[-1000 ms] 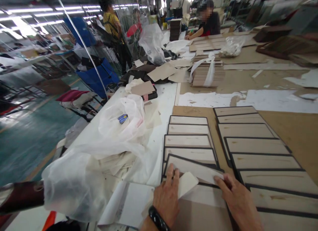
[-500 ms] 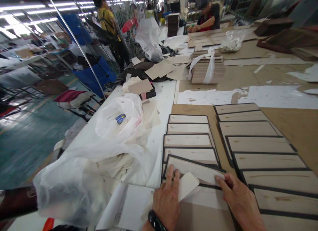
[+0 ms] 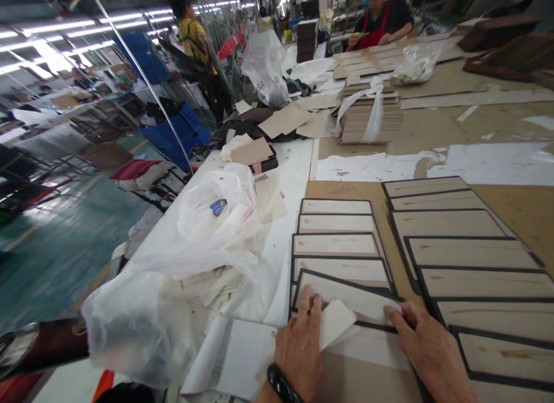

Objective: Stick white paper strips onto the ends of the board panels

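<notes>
A dark-edged beige panel (image 3: 367, 365) lies in front of me, with a white paper sheet (image 3: 350, 293) on the tilted panel above it. My left hand (image 3: 300, 345), wearing a black wristband, presses its fingertips on the sheet's left end. White paper strips (image 3: 340, 322) stick out from under that hand on both sides, apparently held by the thumb and palm, which are hidden. At the sheet's right end, my right hand (image 3: 426, 342) pinches the corner between thumb and forefinger. Overlapping panels with white sheets (image 3: 337, 224) reach away from my hands.
Another overlapping row of dark-edged panels (image 3: 467, 250) lies at the right. Crumpled clear plastic bags (image 3: 130, 328) and a white paper pad (image 3: 242, 354) are at the left. Farther back stands a tied stack of boards (image 3: 367, 117). A co-worker in a red apron (image 3: 375, 30) sits across the table.
The view has shifted slightly, so things appear farther right. Both hands keep their places on the sheet. The co-worker across the table is more upright.
</notes>
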`<action>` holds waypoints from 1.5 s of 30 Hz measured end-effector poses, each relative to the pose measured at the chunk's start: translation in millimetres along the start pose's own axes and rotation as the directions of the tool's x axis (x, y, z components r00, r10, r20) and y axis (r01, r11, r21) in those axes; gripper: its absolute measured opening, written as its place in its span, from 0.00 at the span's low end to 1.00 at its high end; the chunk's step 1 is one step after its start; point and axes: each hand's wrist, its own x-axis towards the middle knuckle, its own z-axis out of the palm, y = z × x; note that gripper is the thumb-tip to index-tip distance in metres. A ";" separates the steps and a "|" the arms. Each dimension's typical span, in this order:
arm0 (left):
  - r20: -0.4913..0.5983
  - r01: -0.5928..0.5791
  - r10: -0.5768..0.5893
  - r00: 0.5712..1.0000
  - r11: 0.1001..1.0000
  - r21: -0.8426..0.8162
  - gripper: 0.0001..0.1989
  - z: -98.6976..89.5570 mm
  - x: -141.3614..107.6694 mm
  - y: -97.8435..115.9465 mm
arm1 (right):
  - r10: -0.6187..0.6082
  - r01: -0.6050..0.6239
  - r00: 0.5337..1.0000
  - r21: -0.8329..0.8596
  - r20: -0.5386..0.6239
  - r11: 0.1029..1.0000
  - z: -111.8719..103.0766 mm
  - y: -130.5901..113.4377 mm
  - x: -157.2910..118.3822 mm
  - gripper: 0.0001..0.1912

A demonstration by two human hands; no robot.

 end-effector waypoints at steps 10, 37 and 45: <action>0.003 -0.014 0.014 1.000 1.000 0.028 0.42 -5.6 3.0 0.4 | 0.049 -0.013 0.963 0.134 -0.265 0.991 6.0 -1.3 -3.9 0.21; -0.009 -0.038 0.038 0.999 0.999 -0.023 0.42 -7.7 -1.2 -4.9 | -0.726 0.577 0.615 -0.453 -0.307 0.680 49.4 -30.7 -32.1 0.27; -0.097 -0.203 0.198 0.975 0.978 -0.045 0.39 -7.7 2.0 2.8 | -0.723 0.600 0.610 -0.405 -0.325 0.689 51.9 -26.8 -33.0 0.26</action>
